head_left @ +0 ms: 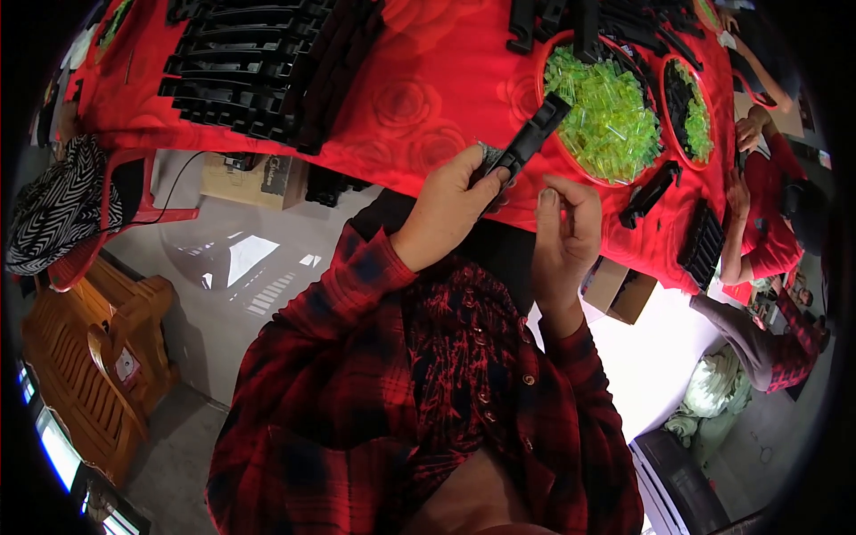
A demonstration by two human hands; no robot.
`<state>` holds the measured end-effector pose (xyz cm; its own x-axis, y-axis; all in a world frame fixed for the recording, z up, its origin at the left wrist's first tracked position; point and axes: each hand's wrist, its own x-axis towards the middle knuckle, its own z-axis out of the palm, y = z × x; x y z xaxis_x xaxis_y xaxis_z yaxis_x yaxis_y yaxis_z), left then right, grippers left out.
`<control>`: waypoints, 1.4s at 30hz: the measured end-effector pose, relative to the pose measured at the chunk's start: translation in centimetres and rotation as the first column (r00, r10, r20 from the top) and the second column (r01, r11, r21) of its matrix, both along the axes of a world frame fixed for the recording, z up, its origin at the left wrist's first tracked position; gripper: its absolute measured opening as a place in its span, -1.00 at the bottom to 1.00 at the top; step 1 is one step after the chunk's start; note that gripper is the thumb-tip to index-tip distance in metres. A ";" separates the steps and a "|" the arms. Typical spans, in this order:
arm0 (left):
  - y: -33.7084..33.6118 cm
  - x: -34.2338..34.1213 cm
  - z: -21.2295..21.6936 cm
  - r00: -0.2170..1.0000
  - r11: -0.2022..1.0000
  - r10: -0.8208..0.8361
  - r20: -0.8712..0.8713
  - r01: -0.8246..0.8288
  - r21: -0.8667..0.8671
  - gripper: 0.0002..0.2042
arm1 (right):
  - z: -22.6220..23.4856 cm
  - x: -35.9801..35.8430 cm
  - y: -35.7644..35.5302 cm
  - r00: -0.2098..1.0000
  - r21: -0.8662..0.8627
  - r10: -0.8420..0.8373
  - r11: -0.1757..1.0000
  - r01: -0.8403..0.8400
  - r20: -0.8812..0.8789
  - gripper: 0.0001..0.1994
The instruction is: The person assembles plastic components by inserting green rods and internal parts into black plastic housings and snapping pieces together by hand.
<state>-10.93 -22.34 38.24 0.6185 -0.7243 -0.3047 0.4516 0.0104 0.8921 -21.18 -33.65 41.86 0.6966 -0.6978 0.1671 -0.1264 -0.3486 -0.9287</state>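
Observation:
My left hand grips the lower end of a long black plastic part, which points up and to the right over the red table edge. My right hand is raised just right of it, fingers pinched together near the fingertips; whatever sits between them is too small to make out. A red bowl full of small clear green plastic pieces stands on the table just beyond both hands.
Rows of black plastic parts are stacked at the table's left. A second red bowl and loose black parts lie to the right. Another person in red sits at the right. A wooden chair stands lower left.

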 end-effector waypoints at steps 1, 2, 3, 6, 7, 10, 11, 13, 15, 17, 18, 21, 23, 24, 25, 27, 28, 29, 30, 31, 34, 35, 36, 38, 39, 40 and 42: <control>0.0 -0.2 -0.2 1.000 1.000 -0.001 -0.001 0.001 0.002 -0.90 | 0.9 0.4 -0.1 0.999 -0.179 0.051 0.982 -0.054 -0.019 -0.86; 0.1 -0.3 -0.5 0.999 0.999 -0.009 0.041 0.008 0.033 -0.90 | 1.3 0.6 -0.1 0.994 -0.352 0.098 0.930 -0.109 -0.047 -0.83; 0.0 -0.4 -0.6 0.996 0.998 -0.020 0.084 0.014 0.063 -0.90 | 1.2 0.9 -0.2 0.993 -0.346 0.107 0.931 -0.118 -0.050 -0.77; 0.1 -0.5 -0.5 0.993 0.997 -0.018 0.117 0.009 0.071 -0.90 | 0.9 1.6 -0.1 0.991 -0.440 0.107 0.888 -0.133 -0.083 -0.78; 0.1 -0.5 -0.5 0.993 0.997 -0.018 0.116 0.009 0.071 -0.90 | 0.9 1.6 -0.1 0.991 -0.439 0.107 0.889 -0.134 -0.084 -0.78; 0.2 -0.4 -0.2 0.992 0.996 -0.025 0.120 0.015 0.087 -0.89 | 0.7 1.6 0.0 0.993 -0.386 0.065 0.917 -0.100 -0.102 -0.79; 0.2 -0.3 -0.1 0.995 0.995 -0.031 0.095 0.022 0.096 -0.89 | 0.7 1.6 -0.1 0.991 -0.410 0.064 0.906 -0.106 -0.114 -0.80; 0.3 -0.3 -0.1 0.997 0.994 -0.039 0.068 0.032 0.104 -0.89 | 0.6 1.5 -0.1 0.990 -0.434 0.061 0.894 -0.111 -0.128 -0.81; 0.3 -0.4 0.0 0.999 0.995 -0.032 0.035 0.028 0.095 -0.89 | 0.6 1.5 -0.1 0.990 -0.431 0.050 0.897 -0.102 -0.131 -0.81; 0.4 -0.3 0.1 0.999 0.996 -0.029 0.018 0.027 0.088 -0.89 | 0.8 1.4 -0.1 0.988 -0.433 0.053 0.895 -0.110 -0.142 -0.81; 0.4 -0.3 0.2 1.000 0.996 -0.025 0.002 0.025 0.081 -0.89 | 0.8 1.4 -0.2 0.987 -0.435 0.057 0.892 -0.119 -0.152 -0.81; 0.4 -0.5 -0.2 0.991 0.991 -0.018 0.134 -0.001 0.136 -0.89 | 0.6 1.2 -0.2 0.983 -0.445 0.055 0.886 -0.128 -0.174 -0.81; 0.4 -0.6 -0.1 0.967 0.988 0.006 0.256 -0.045 0.148 -0.88 | 1.0 1.3 -0.1 0.975 -0.528 0.043 0.835 -0.155 -0.219 -0.82; 0.3 -0.8 -0.1 0.927 0.984 0.027 0.374 -0.091 0.153 -0.87 | 1.1 1.3 0.0 0.965 -0.605 0.027 0.775 -0.185 -0.261 -0.82; 0.3 -0.8 -0.1 0.927 0.984 0.027 0.374 -0.091 0.154 -0.87 | 1.0 1.3 0.2 0.965 -0.604 0.027 0.775 -0.185 -0.261 -0.82; 0.4 -0.9 -0.1 0.899 0.980 0.040 0.436 -0.120 0.157 -0.84 | 0.8 1.5 0.4 0.949 -0.654 -0.004 0.726 -0.215 -0.316 -0.82; 0.4 -0.9 0.0 0.900 0.980 0.039 0.435 -0.119 0.157 -0.84 | 0.7 1.5 0.4 0.948 -0.653 -0.004 0.726 -0.215 -0.317 -0.82; 0.5 -0.8 0.2 0.887 0.975 0.013 0.462 -0.113 0.191 -0.83 | 0.7 1.5 0.5 0.948 -0.655 -0.001 0.723 -0.220 -0.320 -0.84; 0.5 -0.7 0.5 0.873 0.968 -0.014 0.488 -0.110 0.225 -0.82 | 0.7 1.6 0.5 0.947 -0.657 0.003 0.720 -0.225 -0.321 -0.85; 0.6 -0.7 0.6 0.873 0.968 -0.014 0.488 -0.110 0.225 -0.82 | 0.5 1.5 0.5 0.947 -0.656 0.004 0.720 -0.225 -0.321 -0.85; 0.7 -0.7 0.6 0.877 0.970 0.007 0.481 -0.123 0.209 -0.80 | 0.1 1.4 0.6 0.951 -0.635 0.021 0.740 -0.221 -0.307 -0.83; 0.7 -0.7 0.5 0.891 0.970 0.006 0.455 -0.115 0.213 -0.79 | 0.0 1.4 0.6 0.952 -0.615 0.022 0.759 -0.215 -0.306 -0.82; 0.6 -0.8 0.5 0.904 0.971 0.002 0.427 -0.104 0.215 -0.79 | 0.0 1.4 0.6 0.952 -0.596 0.019 0.776 -0.207 -0.305 -0.80; 0.6 -0.8 0.2 0.906 0.969 0.001 0.424 -0.106 0.224 -0.79 | 0.0 1.4 0.6 0.952 -0.583 0.019 0.787 -0.202 -0.304 -0.80; 0.6 -0.8 0.0 0.906 0.965 0.002 0.423 -0.112 0.236 -0.79 | -0.1 1.4 0.6 0.954 -0.568 0.022 0.799 -0.197 -0.300 -0.79; 0.6 -0.8 -0.1 0.906 0.965 0.001 0.423 -0.112 0.236 -0.79 | -0.2 1.4 0.6 0.954 -0.567 0.022 0.800 -0.197 -0.300 -0.79; 0.6 -0.9 -0.2 0.904 0.966 0.004 0.428 -0.114 0.231 -0.79 | -0.4 1.4 0.7 0.949 -0.570 0.015 0.797 -0.202 -0.314 -0.80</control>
<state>-11.80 -21.75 37.99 0.7670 -0.6190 -0.1692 0.0393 -0.2178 0.9752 -19.80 -32.99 41.50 0.8422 -0.4441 0.3059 -0.2739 -0.8409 -0.4667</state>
